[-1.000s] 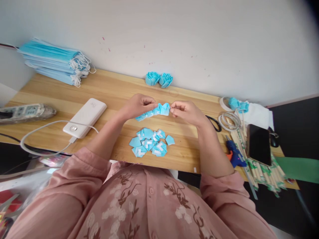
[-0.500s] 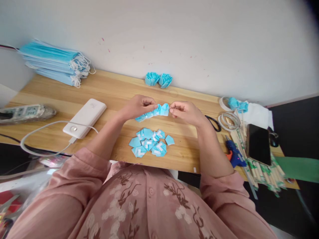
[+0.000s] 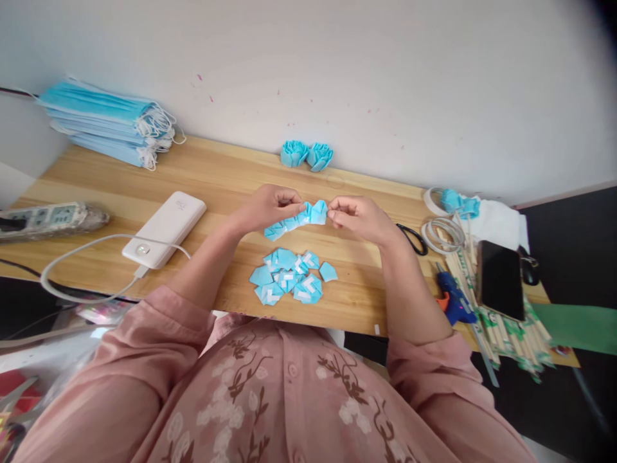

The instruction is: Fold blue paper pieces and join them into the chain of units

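A strip of joined light-blue folded petals (image 3: 295,222) is held up between my hands, its free end hanging down to the left. My left hand (image 3: 276,204) pinches its upper edge between thumb and fingers. At the strip's right end, my right hand (image 3: 355,217) pinches the edge of the last petal. Below the hands, on the wooden table (image 3: 357,292), lies a pile of loose blue folded petals (image 3: 286,278), several with white tape pieces on them. One petal (image 3: 328,271) lies at the pile's right.
Two blue flowers (image 3: 307,155) stand by the wall. Stacked masks (image 3: 106,122), a white power bank (image 3: 164,228) with its cable and a power strip (image 3: 53,220) are left. Right are tape rolls (image 3: 442,235), a blue glue gun (image 3: 453,297), wooden sticks (image 3: 506,341) and a phone (image 3: 501,280).
The strip's free left end has shifted slightly right and down. Both hands keep their places and their pinch; the loose petals have not moved.
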`<state>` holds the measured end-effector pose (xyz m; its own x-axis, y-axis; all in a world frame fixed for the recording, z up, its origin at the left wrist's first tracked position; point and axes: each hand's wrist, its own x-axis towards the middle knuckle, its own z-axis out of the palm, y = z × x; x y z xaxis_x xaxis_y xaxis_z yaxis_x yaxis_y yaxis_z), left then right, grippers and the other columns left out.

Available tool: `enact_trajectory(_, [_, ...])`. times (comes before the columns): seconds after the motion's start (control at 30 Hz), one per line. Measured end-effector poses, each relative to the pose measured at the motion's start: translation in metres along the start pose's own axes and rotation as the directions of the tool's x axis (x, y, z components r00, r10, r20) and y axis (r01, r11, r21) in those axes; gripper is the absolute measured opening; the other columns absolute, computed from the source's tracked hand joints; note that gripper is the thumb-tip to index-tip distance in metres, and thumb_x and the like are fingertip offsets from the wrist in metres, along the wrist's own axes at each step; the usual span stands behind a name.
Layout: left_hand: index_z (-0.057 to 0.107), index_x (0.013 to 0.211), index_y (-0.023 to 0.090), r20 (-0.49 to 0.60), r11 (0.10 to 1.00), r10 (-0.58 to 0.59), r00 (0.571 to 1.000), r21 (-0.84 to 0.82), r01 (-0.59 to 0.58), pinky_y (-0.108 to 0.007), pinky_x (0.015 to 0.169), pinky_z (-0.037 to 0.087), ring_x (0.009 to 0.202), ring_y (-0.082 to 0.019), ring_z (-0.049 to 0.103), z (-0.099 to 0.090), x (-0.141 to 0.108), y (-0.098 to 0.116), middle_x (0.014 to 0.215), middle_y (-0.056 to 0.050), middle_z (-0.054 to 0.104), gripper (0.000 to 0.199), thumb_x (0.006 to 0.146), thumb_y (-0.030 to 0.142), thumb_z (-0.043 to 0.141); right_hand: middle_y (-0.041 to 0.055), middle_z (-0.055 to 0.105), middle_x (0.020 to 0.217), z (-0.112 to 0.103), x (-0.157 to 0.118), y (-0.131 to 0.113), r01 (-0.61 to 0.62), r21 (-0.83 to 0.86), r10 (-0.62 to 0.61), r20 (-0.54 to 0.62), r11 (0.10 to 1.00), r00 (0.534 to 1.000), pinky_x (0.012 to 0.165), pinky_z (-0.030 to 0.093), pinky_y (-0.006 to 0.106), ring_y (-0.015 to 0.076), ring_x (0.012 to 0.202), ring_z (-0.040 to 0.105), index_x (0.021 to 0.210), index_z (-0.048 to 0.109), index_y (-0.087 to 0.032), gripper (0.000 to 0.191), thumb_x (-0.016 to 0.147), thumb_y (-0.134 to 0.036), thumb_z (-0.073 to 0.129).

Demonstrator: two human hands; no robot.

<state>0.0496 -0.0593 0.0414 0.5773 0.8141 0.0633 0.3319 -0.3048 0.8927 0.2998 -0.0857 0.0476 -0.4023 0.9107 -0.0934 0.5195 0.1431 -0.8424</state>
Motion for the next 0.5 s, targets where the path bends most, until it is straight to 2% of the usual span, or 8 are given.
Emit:
enact_trajectory(0.2, [0.064,0.073,0.014,0.049,1.000,0.023,0.999,0.010,-0.024,-0.023,0.053,0.030,0.056,-0.009,0.042,-0.001,-0.001,0.005,0.060,0.002,0.049,0.039,0.088,0.049,0.056,-0.0030,0.059,0.064,0.000,-0.001,-0.002,-0.006,-0.020,0.006,0.000,1.000,1.000,0.059,0.035,0.026,0.0114,0.059,0.049,0.081,0.063,-0.020,0.019,0.085,-0.038,0.059])
enact_trajectory(0.37, [0.061,0.070,0.014,0.045,0.999,0.017,0.999,0.032,-0.019,-0.022,0.052,0.029,0.057,-0.008,0.041,0.002,0.000,0.009,0.059,0.003,0.046,0.041,0.089,0.050,0.056,-0.0026,0.059,0.064,0.002,-0.003,-0.007,-0.010,-0.045,0.010,0.001,0.999,1.000,0.059,0.035,0.026,0.0112,0.059,0.050,0.082,0.064,-0.019,0.020,0.085,-0.038,0.058])
enact_trajectory(0.5, [0.063,0.073,0.014,0.045,1.000,0.008,0.999,0.008,-0.009,-0.022,0.052,0.031,0.057,-0.009,0.043,0.005,0.000,0.009,0.061,0.002,0.050,0.041,0.087,0.052,0.059,-0.0027,0.059,0.063,0.004,-0.004,-0.013,-0.010,-0.108,0.009,-0.008,0.994,1.000,0.058,0.034,0.027,0.0113,0.058,0.049,0.081,0.065,-0.019,0.019,0.084,-0.037,0.058])
